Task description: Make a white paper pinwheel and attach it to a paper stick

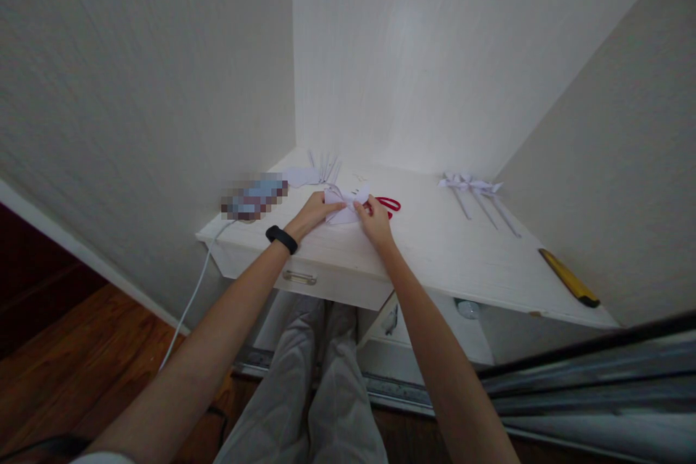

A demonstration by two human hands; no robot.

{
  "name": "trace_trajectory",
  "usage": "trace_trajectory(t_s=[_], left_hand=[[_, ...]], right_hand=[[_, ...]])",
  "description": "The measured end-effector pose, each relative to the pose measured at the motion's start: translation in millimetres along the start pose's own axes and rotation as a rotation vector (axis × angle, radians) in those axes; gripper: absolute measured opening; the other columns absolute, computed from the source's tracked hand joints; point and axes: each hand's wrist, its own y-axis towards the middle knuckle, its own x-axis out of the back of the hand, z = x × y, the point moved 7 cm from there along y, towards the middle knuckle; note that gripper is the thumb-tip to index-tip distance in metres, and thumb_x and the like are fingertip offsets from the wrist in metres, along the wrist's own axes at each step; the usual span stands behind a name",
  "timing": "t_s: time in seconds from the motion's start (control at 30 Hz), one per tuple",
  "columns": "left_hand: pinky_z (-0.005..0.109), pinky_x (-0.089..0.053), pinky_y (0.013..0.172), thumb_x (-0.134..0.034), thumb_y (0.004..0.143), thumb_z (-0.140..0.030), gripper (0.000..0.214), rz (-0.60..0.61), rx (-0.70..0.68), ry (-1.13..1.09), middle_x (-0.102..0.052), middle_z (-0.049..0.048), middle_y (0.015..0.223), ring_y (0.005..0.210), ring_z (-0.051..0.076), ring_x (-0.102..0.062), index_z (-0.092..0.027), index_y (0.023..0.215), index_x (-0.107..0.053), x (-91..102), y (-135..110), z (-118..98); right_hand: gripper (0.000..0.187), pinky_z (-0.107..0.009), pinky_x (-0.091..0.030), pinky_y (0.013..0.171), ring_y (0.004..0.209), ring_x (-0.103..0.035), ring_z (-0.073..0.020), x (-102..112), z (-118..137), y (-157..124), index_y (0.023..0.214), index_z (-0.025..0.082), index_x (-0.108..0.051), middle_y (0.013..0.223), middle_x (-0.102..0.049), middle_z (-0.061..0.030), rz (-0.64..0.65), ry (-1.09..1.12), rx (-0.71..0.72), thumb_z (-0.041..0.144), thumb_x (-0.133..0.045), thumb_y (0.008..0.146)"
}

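Both my hands rest on a white desk point(435, 254) set in an alcove. Between them lies a folded piece of white paper point(344, 207). My left hand point(314, 214), with a black band on the wrist, pinches its left edge with closed fingers. My right hand point(374, 221) presses down on its right edge, fingers bent together. Red-handled scissors point(389, 204) lie just behind my right hand, partly hidden by it.
Several finished white paper pinwheels on sticks point(478, 192) lie at the back right. A yellow utility knife point(568, 278) sits near the right front edge. Thin sticks and paper point(320, 170) lie at the back left. A white cable point(196, 290) hangs off the left corner.
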Motion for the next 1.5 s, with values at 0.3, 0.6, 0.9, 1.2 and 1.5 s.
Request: trace_trajectory(t_s=[0.3,0.6,0.9,1.2,1.5], left_hand=[[0.027,-0.046,0.067,-0.071,0.061,-0.037,0.036,0.011,-0.014,0.014,-0.066,0.0051,0.076,0.068,0.015,-0.059,-0.010,0.083,-0.065,2.0,4.6,4.4],[0.026,-0.045,0.067,-0.072,0.059,-0.041,0.035,-0.004,-0.007,0.082,-0.067,0.0051,0.077,0.069,0.016,-0.059,-0.012,0.079,-0.067,4.0,1.8,2.8],[0.026,-0.045,0.068,-0.072,0.060,-0.040,0.035,0.005,-0.002,0.062,-0.066,0.0049,0.075,0.068,0.015,-0.059,-0.011,0.080,-0.066,3.3,2.5,3.5],[0.025,-0.045,0.066,-0.073,0.058,-0.037,0.033,0.008,0.003,0.032,-0.068,0.0039,0.074,0.065,0.014,-0.059,-0.012,0.078,-0.068,1.6,0.7,-0.6],[0.027,-0.046,0.069,-0.075,0.057,-0.034,0.031,-0.019,0.012,0.028,-0.069,0.0050,0.080,0.069,0.016,-0.061,-0.014,0.080,-0.069,1.0,-0.9,-4.4]], right_hand=[[0.020,-0.023,-0.040,0.060,0.065,-0.051,-0.0135,-0.9,1.1,-1.4,0.083,0.018,-0.055,0.073,-0.057,-0.0014,-0.010,-0.003,0.006,0.036,-0.049,0.079],[0.016,-0.025,-0.041,0.062,0.064,-0.050,-0.0146,0.9,0.9,-2.1,0.075,0.020,-0.051,0.070,-0.056,-0.0013,-0.021,-0.015,-0.017,0.034,-0.045,0.080],[0.019,-0.025,-0.040,0.061,0.064,-0.051,-0.0141,-1.2,-1.5,-1.2,0.077,0.019,-0.052,0.070,-0.056,-0.0015,-0.010,-0.001,-0.028,0.037,-0.047,0.080],[0.021,-0.025,-0.042,0.063,0.066,-0.053,-0.0143,-1.6,-3.1,-1.7,0.085,0.017,-0.056,0.075,-0.060,-0.0020,-0.006,0.008,-0.027,0.037,-0.052,0.078],[0.020,-0.025,-0.041,0.062,0.063,-0.050,-0.0137,-1.3,-2.8,-1.9,0.080,0.018,-0.055,0.070,-0.057,-0.0007,-0.014,-0.004,-0.020,0.037,-0.051,0.079]])
